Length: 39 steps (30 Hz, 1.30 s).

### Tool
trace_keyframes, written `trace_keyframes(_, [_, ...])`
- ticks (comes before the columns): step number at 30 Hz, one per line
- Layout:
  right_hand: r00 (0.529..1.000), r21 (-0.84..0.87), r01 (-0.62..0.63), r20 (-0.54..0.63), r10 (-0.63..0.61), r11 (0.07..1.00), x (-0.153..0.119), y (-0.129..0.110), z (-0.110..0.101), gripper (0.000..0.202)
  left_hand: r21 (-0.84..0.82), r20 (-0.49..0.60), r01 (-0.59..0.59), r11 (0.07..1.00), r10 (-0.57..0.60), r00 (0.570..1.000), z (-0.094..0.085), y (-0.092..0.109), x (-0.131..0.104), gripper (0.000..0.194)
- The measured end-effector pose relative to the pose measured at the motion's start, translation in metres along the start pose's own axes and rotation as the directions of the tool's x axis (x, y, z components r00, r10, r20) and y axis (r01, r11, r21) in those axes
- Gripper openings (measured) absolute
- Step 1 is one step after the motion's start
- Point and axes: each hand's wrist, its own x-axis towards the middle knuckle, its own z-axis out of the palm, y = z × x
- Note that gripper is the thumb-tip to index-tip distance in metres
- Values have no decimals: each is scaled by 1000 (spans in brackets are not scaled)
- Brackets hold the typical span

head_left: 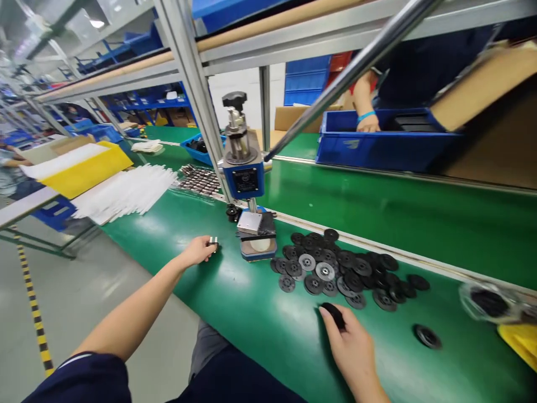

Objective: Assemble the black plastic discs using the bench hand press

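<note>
My left hand (198, 251) is closed on a small part with white prongs and a dark base (213, 242), left of the hand press. Its exact kind is too small to tell. In my right hand (354, 348), a black disc (334, 314) is pinched between thumb and fingers, tilted on edge just above the table. Beyond that hand lies a loose heap of black discs (312, 284) with holes round their centres; a couple look greyer. The blue hand press (244, 179) stands between my hands, with a metal block (250, 223) under its ram.
A single black ring (427, 336) lies to the right, near a plastic bag (489, 302) of dark parts. White strips (126, 193) and a tray of metal parts (197, 180) sit at left. The press's long lever (335, 84) slants overhead. Across the bench, another person's hand (368, 122) reaches into a blue bin (377, 150).
</note>
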Motion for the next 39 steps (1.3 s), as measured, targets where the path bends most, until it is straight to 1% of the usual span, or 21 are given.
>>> trace_keyframes(3, [999,25,52,-1,-52,998,-2,-2,0,37,13,10,-86,996,86,996,12,5,0,15])
trace_keyframes(6, [998,38,66,-10,-66,997,-4,-4,-1,33,5,1,-136,991,136,991,28,11,4,17])
trace_keyframes(10, [998,27,69,-13,-69,997,-6,-6,-2,31,-52,10,-156,986,157,988,43,18,10,21])
trace_keyframes(15, [997,59,79,-2,-79,995,-5,-4,-1,31,-130,16,-137,982,140,990,53,34,7,19])
trace_keyframes(18, [998,48,67,-1,-67,997,-3,4,0,33,-188,-6,-110,976,111,994,59,40,2,20])
trace_keyframes(20, [998,44,56,8,-56,998,-1,10,1,35,-232,-47,-113,966,105,993,60,41,-3,23])
trace_keyframes(23, [999,85,49,20,-50,995,1,12,-1,37,-295,-124,-132,946,99,987,61,40,-23,27])
trace_keyframes(24, [998,114,45,28,-48,993,1,10,-2,38,-329,-122,-142,933,107,987,62,40,-34,28])
trace_keyframes(25, [998,155,30,46,-38,987,0,6,-3,38,-376,-86,-150,914,127,988,65,41,-46,29])
trace_keyframes(26, [997,208,0,75,-16,978,-1,1,-3,39,-430,-16,-152,890,160,987,70,43,-59,32])
trace_keyframes(27, [993,269,-45,121,12,962,-2,-6,-3,40,-489,77,-141,861,203,976,77,45,-72,35])
trace_keyframes(28, [984,329,-97,174,41,939,-4,-13,-2,41,-545,179,-112,831,246,953,85,49,-86,37])
trace_keyframes(30, [958,424,-192,278,74,885,-7,-29,1,42,-613,360,-12,790,292,886,107,59,-109,40])
trace_keyframes(32, [936,472,-236,344,69,849,-10,-43,6,40,-635,478,95,766,294,828,129,72,-126,42])
trace_keyframes(34, [928,488,-239,370,50,839,-15,-52,10,39,-646,537,157,747,298,789,148,84,-136,42])
trace_keyframes(35, [929,492,-228,369,36,840,-17,-56,11,38,-653,545,166,739,307,780,155,88,-138,42])
trace_keyframes(37, [939,492,-183,344,3,851,-22,-58,12,35,-665,537,154,731,324,779,163,95,-139,41])
trace_keyframes(39, [955,476,-113,295,-38,872,-26,-56,12,33,-662,531,138,736,331,780,165,99,-138,40])
